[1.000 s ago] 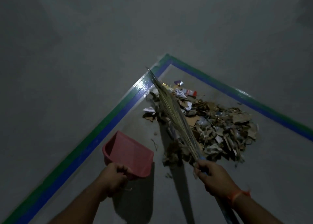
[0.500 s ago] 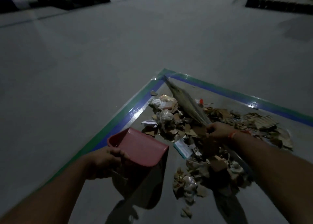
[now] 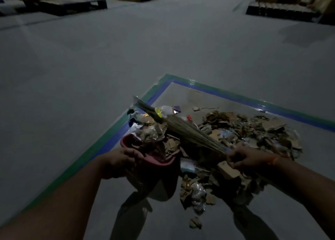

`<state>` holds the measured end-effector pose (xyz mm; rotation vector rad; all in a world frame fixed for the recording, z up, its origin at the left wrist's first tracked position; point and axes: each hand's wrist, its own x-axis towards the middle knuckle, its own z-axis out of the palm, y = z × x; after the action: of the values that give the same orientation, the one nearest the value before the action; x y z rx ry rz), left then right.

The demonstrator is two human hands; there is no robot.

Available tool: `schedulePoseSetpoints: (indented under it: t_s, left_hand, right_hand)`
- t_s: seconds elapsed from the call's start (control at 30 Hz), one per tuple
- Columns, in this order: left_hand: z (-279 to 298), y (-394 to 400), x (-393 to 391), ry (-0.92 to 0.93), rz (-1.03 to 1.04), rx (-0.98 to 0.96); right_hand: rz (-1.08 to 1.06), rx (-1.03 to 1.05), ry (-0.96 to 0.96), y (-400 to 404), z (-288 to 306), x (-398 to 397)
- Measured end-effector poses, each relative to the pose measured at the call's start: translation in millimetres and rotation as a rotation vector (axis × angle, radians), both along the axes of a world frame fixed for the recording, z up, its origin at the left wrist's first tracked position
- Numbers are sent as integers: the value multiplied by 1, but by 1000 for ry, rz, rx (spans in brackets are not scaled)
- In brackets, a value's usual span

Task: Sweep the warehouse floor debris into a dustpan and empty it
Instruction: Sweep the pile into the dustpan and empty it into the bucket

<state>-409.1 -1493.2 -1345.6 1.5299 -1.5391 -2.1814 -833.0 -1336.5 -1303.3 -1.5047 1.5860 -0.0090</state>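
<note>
Head view: the left hand (image 3: 118, 162) grips the red plastic dustpan (image 3: 154, 159) at seven o'clock, heaped with scraps. The right hand (image 3: 243, 157) clutches the straw broom (image 3: 188, 133), its bristles across the cardboard-and-paper debris pile (image 3: 244, 131) on the grey floor (image 3: 90, 67).

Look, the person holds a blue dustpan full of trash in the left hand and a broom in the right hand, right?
Almost. The dustpan is pinkish red, not blue; the blue you see is the floor tape beside it. The head view shows it. The rest is right: the left hand holds it loaded with trash, and the right hand grips the broom.
</note>
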Motion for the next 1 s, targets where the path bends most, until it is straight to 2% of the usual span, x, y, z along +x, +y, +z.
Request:
schedulePoseSetpoints:
  t_s: [0.27, 0.5, 0.8, 1.0]
  left_hand:
    - [12, 11, 30, -43, -54, 19]
    - [5, -3, 29, -61, -77, -37]
    - [-16, 1, -8, 61, -34, -86]
    - [-7, 8, -21, 97, 3, -50]
  right_hand:
    - [-35, -107, -37, -23, -15, 0]
    - [94, -7, 60, -43, -43, 21]
    - [162, 22, -185, -1, -24, 27]
    - [157, 10, -155, 7, -18, 22]
